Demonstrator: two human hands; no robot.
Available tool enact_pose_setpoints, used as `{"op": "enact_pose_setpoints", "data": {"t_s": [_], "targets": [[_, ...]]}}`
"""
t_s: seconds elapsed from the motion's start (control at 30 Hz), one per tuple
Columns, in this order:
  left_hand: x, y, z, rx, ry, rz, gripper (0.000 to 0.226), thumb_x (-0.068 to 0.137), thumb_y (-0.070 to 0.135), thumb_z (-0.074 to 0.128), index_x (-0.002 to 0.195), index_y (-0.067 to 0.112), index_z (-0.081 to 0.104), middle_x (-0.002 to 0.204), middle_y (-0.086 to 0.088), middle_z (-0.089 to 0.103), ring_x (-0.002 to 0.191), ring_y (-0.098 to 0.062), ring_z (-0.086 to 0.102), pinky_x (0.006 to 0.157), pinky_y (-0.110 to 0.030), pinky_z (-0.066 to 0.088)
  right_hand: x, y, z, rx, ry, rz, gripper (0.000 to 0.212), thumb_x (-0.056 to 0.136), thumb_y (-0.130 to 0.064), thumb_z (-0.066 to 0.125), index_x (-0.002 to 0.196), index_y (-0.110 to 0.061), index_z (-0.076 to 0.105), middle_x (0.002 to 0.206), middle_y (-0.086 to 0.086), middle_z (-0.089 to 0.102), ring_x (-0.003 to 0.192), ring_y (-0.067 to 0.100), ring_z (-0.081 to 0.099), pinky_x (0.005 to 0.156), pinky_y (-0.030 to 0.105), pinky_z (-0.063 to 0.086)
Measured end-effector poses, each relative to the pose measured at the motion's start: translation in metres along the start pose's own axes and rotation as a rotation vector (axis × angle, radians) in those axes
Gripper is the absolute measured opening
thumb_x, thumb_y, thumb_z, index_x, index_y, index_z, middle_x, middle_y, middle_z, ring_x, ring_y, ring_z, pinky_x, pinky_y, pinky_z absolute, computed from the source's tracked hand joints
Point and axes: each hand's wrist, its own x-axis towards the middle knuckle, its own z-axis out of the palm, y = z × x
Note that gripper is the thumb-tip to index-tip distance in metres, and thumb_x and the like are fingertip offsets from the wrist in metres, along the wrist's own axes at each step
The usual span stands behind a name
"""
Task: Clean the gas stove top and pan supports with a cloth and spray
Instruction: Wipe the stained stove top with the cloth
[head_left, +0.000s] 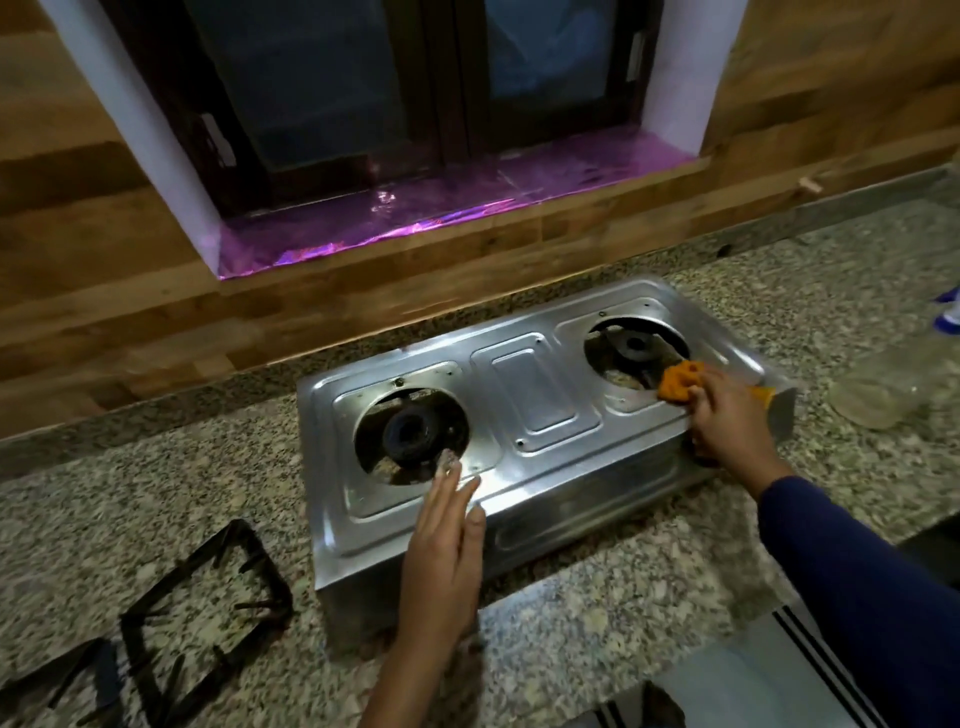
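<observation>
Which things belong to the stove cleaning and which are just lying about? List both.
Job: stove top, orange cloth in the right hand, left hand on the stove top, pan supports on the counter.
Lying about: clear jar, purple window sill.

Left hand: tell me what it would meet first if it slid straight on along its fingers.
The left hand lies flat on the stove top. Straight on, it would first cross into the left burner opening, probably meeting the dark burner; depth is unclear.

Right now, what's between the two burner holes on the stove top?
Between the left burner and right burner lies only a bare raised panel of the stove, seen in the head view.
</observation>
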Motion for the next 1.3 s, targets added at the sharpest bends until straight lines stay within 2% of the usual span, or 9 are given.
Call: {"op": "enact_pose_setpoints", "data": {"t_s": [0.23,0.47,0.7,0.8,0.9,1.0,1.1,1.2,1.3], "targets": [[0.031,0.064,0.101,0.078,-0.192,0.123,0.067,0.093,0.068,0.019,0.14,0.032,0.049,0.152,0.021,0.03,0.146,0.003,0.018,0.118,-0.02,0.019,0.056,0.076,-0.03,-0.011,0.048,0.108,0.015,0.095,-0.007,0.049,0.094,-0.002,0.063,0.098,0.018,0.062,0.087,0.033,0.056,0.075,0.038,0.043],[0.069,0.118,0.215,0.293,-0.305,0.31,0.067,0.097,0.062,0.021,0.146,0.021,0.042,0.156,0.002,0.033,0.147,-0.01,0.019,0.121,-0.033,0.017,0.053,0.162,-0.043,0.156,0.074,0.293,0.026,0.1,-0.013,0.047,0.12,-0.002,0.06,0.118,0.02,0.061,0.107,0.036,0.056,0.087,0.038,0.045],[0.075,0.145,0.282,0.452,-0.268,0.29,0.063,0.099,0.055,0.026,0.15,0.018,0.035,0.159,0.002,0.028,0.149,-0.014,0.016,0.12,-0.042,0.012,0.011,0.243,-0.04,0.12,-0.214,0.283,0.022,0.094,-0.027,0.061,0.105,-0.01,0.069,0.104,0.011,0.069,0.092,0.024,0.062,0.076,0.032,0.048],[0.071,0.144,0.286,0.476,-0.236,0.272,0.063,0.1,0.052,0.027,0.151,0.017,0.032,0.16,0.001,0.027,0.15,-0.014,0.012,0.121,-0.043,0.011,0.008,0.253,-0.067,0.298,-0.046,0.437,0.019,0.094,-0.031,0.06,0.094,-0.015,0.07,0.09,0.005,0.067,0.085,0.022,0.063,0.066,0.028,0.044],[0.069,0.142,0.288,0.492,-0.235,0.27,0.061,0.1,0.049,0.031,0.152,0.017,0.03,0.16,0.002,0.024,0.151,-0.013,0.011,0.121,-0.043,0.012,0.036,0.255,-0.103,0.441,0.192,0.538,0.034,0.092,-0.028,0.063,0.122,-0.012,0.059,0.119,0.007,0.058,0.107,0.02,0.056,0.08,0.027,0.041],[0.07,0.142,0.289,0.52,-0.224,0.292,0.06,0.1,0.046,0.034,0.151,0.016,0.032,0.16,0.001,0.026,0.15,-0.015,0.014,0.121,-0.043,0.014,0.083,0.258,-0.128,0.574,0.191,0.501,0.072,0.088,-0.026,0.071,0.148,-0.017,0.032,0.143,-0.001,0.041,0.123,0.012,0.042,0.092,0.027,0.036],[0.07,0.141,0.29,0.531,-0.221,0.313,0.06,0.1,0.045,0.036,0.151,0.014,0.033,0.159,-0.001,0.028,0.15,-0.017,0.016,0.121,-0.043,0.014,0.116,0.254,-0.136,0.674,0.098,0.392,0.076,0.087,-0.028,0.073,0.149,-0.024,0.029,0.121,-0.006,0.052,0.102,0.005,0.052,0.082,0.02,0.041],[0.069,0.14,0.291,0.543,-0.212,0.321,0.06,0.099,0.044,0.036,0.151,0.013,0.034,0.159,-0.002,0.029,0.15,-0.018,0.018,0.121,-0.042,0.014,0.119,0.251,-0.131,0.666,0.219,0.34,0.048,0.088,-0.021,0.067,0.131,-0.019,0.048,0.087,-0.01,0.05,0.069,-0.003,0.048,0.064,0.017,0.041],[0.07,0.14,0.292,0.558,-0.209,0.329,0.06,0.099,0.044,0.035,0.15,0.013,0.035,0.158,-0.003,0.03,0.149,-0.019,0.019,0.121,-0.042,0.013,0.107,0.247,-0.127,0.59,0.272,0.258,0.033,0.081,-0.016,0.058,0.114,-0.012,0.058,0.089,0.001,0.052,0.071,0.007,0.05,0.065,0.023,0.043]]}}
